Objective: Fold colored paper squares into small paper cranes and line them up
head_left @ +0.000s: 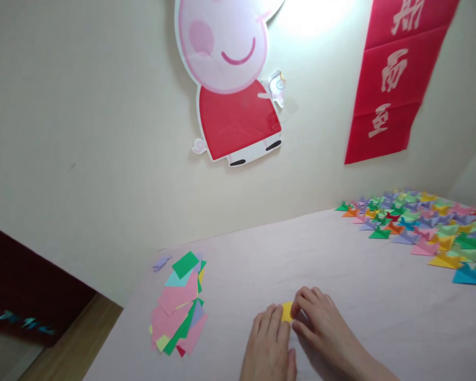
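A small piece of yellow paper (286, 311) lies on the pale cloth-covered surface between my two hands, partly hidden by them. My left hand (267, 338) rests flat, its fingers stretched forward and their tips at the paper's left edge. From the right comes my right hand (317, 320), with curled fingers and the thumb close under the index finger. It pinches the paper's right edge; the exact grip is partly covered.
Left of my hands is a loose pile of coloured paper pieces (178, 312), with a small purple folded piece (161, 263) behind it. Rows of folded paper figures (432, 227) stand at the right. Behind is a wall with a pig cutout (240, 119) and a red banner (388, 79).
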